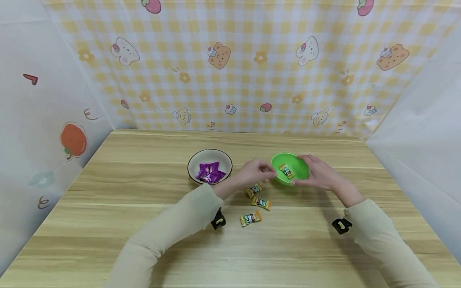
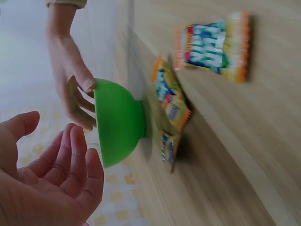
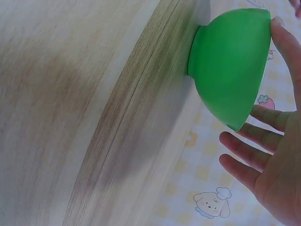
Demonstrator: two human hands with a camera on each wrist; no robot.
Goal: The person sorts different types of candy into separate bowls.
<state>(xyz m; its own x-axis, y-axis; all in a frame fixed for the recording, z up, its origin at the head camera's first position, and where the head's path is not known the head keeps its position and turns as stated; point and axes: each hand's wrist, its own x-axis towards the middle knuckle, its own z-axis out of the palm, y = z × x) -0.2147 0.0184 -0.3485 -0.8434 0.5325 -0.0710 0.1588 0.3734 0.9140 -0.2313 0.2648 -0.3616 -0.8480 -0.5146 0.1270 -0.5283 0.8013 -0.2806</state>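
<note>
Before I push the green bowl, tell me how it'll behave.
The green bowl looks smooth and plastic, so it's probably light and may slide easily. Flaring from a narrow foot, it could tip if pushed near the top. One wrapped candy inside likely adds little steadying weight.

1. A small table booth walled with cloth — whether it stands in a home or a studio, I cannot tell.
2. Beneath the fingers point(image 1: 268, 175): a wood-grain table point(image 1: 288, 252), its top running well out on both sides.
3. Beyond the fingers: a yellow-checked curtain point(image 1: 237, 86) printed with cartoon animals, flowers and strawberries, meeting the table's far edge.
4. Well left of the fingers: a white cloth point(image 1: 32, 108) with fruit prints — well right, a pale sheet point(image 1: 425, 116).
</note>
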